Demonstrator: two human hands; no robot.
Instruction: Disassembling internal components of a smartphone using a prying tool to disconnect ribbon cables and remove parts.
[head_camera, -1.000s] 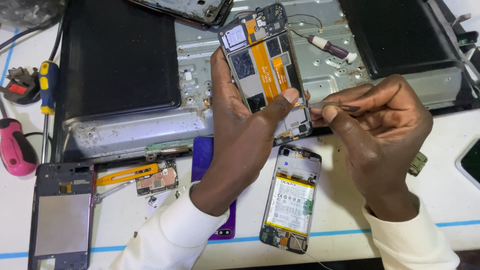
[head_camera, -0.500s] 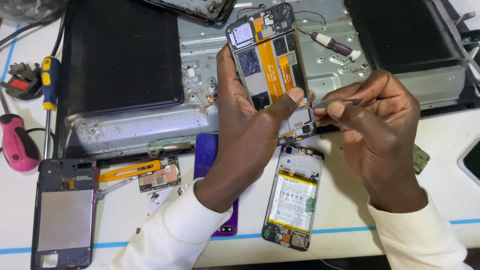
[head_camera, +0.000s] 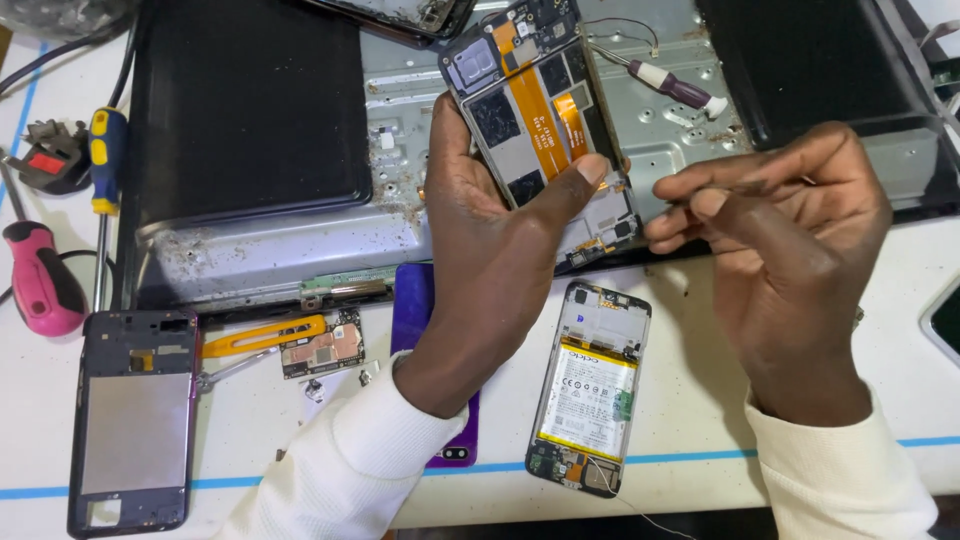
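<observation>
Upper centre of frame: left hand (head_camera: 490, 240) grasping an opened phone chassis (head_camera: 540, 120), its orange flex cables (head_camera: 535, 105) exposed inside. Right hand (head_camera: 790, 250), fingers pinched on a thin tool barely visible, touches the chassis's lower end.

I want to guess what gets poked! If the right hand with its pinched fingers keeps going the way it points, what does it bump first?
Probably the lower end of the opened black phone with orange ribbon cables, beside the left hand's thumb. The right hand points left at it, though depth is unclear.
</observation>
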